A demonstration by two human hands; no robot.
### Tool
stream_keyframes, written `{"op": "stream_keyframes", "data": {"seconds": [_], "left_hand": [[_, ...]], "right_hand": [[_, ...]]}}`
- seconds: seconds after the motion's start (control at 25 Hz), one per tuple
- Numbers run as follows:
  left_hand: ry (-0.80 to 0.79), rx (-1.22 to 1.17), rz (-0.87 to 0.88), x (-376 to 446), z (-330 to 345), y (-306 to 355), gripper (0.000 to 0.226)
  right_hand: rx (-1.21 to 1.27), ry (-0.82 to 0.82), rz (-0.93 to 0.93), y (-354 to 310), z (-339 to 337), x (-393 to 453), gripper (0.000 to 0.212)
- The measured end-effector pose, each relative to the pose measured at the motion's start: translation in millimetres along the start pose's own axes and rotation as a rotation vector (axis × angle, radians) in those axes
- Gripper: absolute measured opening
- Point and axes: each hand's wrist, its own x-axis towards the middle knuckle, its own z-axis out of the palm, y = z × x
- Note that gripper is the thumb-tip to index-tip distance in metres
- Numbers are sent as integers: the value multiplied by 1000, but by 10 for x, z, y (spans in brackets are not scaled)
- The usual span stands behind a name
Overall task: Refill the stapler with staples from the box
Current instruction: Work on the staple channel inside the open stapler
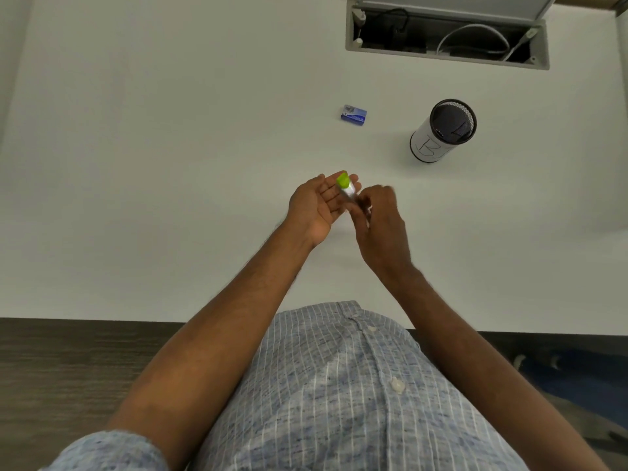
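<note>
Green-tipped stapler (346, 186): opening step, likely.
Left hand (316, 209) cradles it, palm flat; right hand (380, 215) pinches its rear. Next: reach box (353, 114), upper centre.

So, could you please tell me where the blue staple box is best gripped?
Probably from above, pinching its two long sides. The staple box lies flat on the table, apart from everything else, and one end looks open.
</note>
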Motion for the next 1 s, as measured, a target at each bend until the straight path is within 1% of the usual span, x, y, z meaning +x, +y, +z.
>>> {"op": "stream_keyframes", "data": {"seconds": [0.08,0.12,0.16,0.28,0.32,0.4,0.56,0.68,0.92,1.0], "left_hand": [[0,-2,-14,-15,12,-23,46],[3,-2,-14,-19,20,-16,45],[5,1,-13,-20,23,-11,45],[-6,66,12,-30,47,-14,39],[-3,109,28,-31,55,-16,36],[11,176,59,-29,62,-23,30],[4,271,118,-18,52,-69,25],[-19,325,142,-14,54,-93,24],[-157,366,94,-78,67,-128,31],[-176,309,66,-89,71,-123,32]], "right_hand": [[-61,-57,78,25,1,4,22],[-30,-55,108,30,3,25,22],[67,-59,179,25,-4,37,21],[557,-112,509,-38,-41,42,22],[655,-125,573,-37,-53,48,24],[758,-149,643,-17,-86,62,30],[764,-165,670,14,-102,56,38],[774,-160,669,-11,-95,43,38],[702,-165,517,-64,-116,38,38],[683,-167,480,-84,-121,47,34]]}}
